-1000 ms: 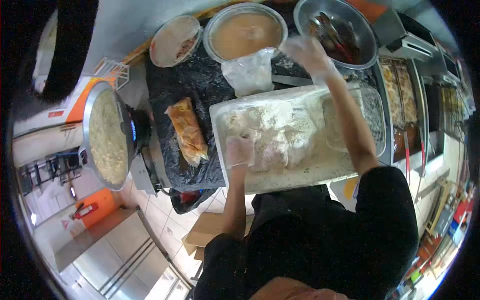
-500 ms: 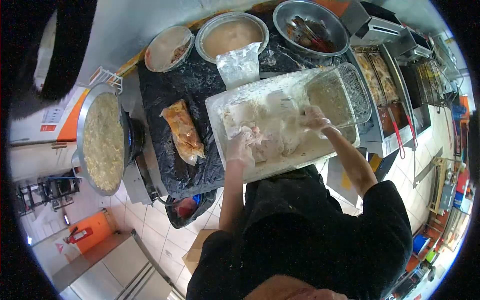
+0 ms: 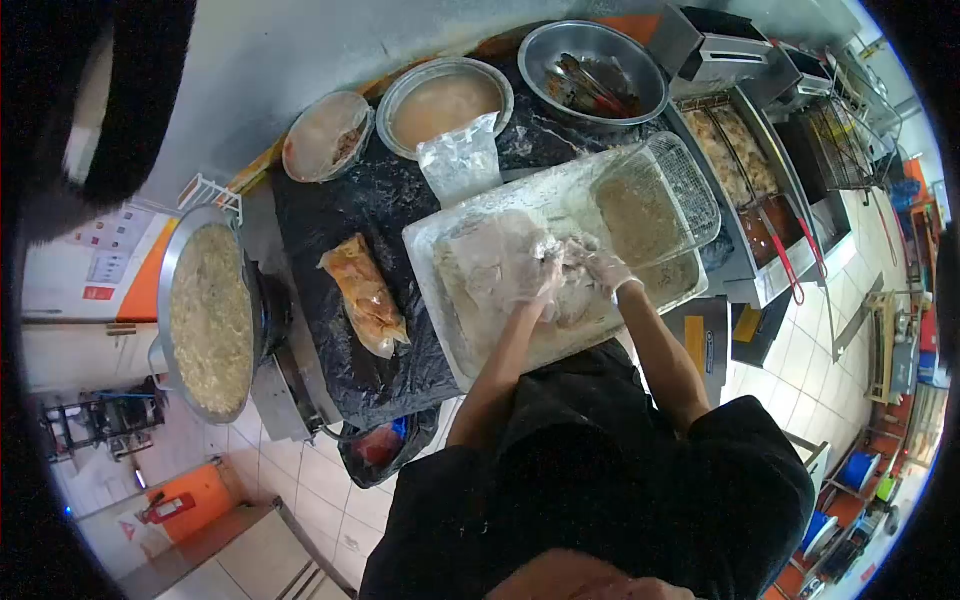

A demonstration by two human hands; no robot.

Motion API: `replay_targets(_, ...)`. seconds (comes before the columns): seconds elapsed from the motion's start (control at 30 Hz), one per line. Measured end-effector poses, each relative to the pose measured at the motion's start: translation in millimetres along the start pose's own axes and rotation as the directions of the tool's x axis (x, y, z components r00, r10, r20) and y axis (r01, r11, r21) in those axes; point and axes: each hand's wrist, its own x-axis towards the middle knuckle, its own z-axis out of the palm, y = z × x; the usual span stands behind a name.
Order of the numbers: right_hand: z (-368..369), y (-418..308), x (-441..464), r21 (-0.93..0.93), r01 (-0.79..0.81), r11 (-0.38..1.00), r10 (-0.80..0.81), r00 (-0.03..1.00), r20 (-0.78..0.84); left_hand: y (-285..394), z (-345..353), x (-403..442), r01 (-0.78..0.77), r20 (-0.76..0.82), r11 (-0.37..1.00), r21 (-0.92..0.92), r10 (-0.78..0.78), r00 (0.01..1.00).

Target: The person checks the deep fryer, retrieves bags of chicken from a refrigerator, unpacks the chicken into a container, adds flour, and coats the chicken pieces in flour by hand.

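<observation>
Left hand (image 3: pixel 535 274), right hand (image 3: pixel 603 270): moved together | wire basket (image 3: pixel 688 188) in floury tray (image 3: pixel 430 285); plastic bag (image 3: pixel 460 162) alongside | our fingers curled, hold unclear

Lies as a lumpy, whitened mass (image 3: pixel 572 305), coated in pale powder (image 3: pixel 488 245) and partly hidden beneath fingers (image 3: pixel 608 265), near the middle of a pale rectangular tray (image 3: pixel 436 300), powder-dusted inside and set aslant on the black-covered table (image 3: pixel 335 205).

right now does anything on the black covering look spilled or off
Yes, slightly: white smears mark the black covering between the tray and the bowl holding tongs. They look like stray powder, since similar white powder lies inside the tray.
</observation>
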Motion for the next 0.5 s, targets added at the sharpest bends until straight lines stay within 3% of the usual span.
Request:
replay_targets(0.03, -2.6, -5.3, 4.0, -0.092, 0.042, 0.995, -0.052, 0.993, -0.11, 12.4, -9.1, -3.4, -0.1, -0.065, 0.98, 0.173, 0.112, 0.992)
replay_targets(0.07, -14.6, -6.3, 6.8, 0.323, -0.209, 0.923, 0.227, 0.974, -0.018, -18.6, -8.2, 2.5, -0.196, -0.069, 0.959, 0.205, 0.214, 0.974)
replay_targets(0.1, -43.3, -36.6, 14.4, 0.644, -0.434, 0.63, 0.428, 0.886, 0.178, 6.5, -29.1, -0.2, -0.072, -0.01, 0.933, 0.352, 0.081, 0.997)
replay_targets(0.13, -59.6, -45.7, 19.8, 0.439, -0.192, 0.877, 0.246, 0.967, -0.069, 32.9, -50.4, -3.3, 0.024, 0.05, 0.856, 0.516, -0.058, 0.997)
replay_targets(0.17, -82.6, -62.3, 28.6, 0.337, -0.27, 0.902, 0.288, 0.958, -0.004, 59.3, -71.7, -6.4, 0.073, 0.108, 0.743, 0.666, -0.192, 0.975)
replay_targets(0.2, -109.7, -82.3, 40.8, 0.226, -0.335, 0.915, 0.331, 0.942, 0.055, 54.5, -79.1, -16.8, 0.045, 0.042, 0.69, 0.722, -0.109, 0.993)
replay_targets(0.27, -149.3, -113.8, 71.9, 0.182, -0.43, 0.884, 0.421, 0.903, 0.089, 45.6, -88.3, -14.2, 0.215, -0.113, 0.688, 0.693, -0.191, 0.975)
replay_targets(0.3, -160.2, -121.0, 90.8, 0.254, -0.47, 0.846, 0.467, 0.881, 0.074, 34.2, -89.3, -2.6, 0.398, -0.182, 0.71, 0.581, -0.363, 0.914)
replay_targets(0.33, -163.8, -109.7, 118.1, 0.176, -0.343, 0.923, 0.353, 0.935, -0.03, 19.5, -88.6, 8.2, 0.567, -0.221, 0.692, 0.447, -0.529, 0.819)
replay_targets(0.4, -176.3, -116.8, 174.0, 0.091, -0.194, 0.977, 0.206, 0.965, -0.16, -40.7, -83.2, 17.6, 0.294, -0.223, 0.676, 0.676, -0.193, 0.956)
replay_targets(0.47, -176.0, -139.2, 231.1, 0.08, -0.138, 0.987, 0.149, 0.978, -0.149, -59.4, -81.6, 17.9, 0.063, -0.168, 0.439, 0.896, 0.204, 0.964)
replay_targets(0.5, -166.7, -133.4, 265.0, 0.067, -0.1, 0.993, 0.106, 0.989, -0.099, -58.2, -79.6, 21.6, 0.157, -0.193, 0.444, 0.882, 0.038, 0.98)
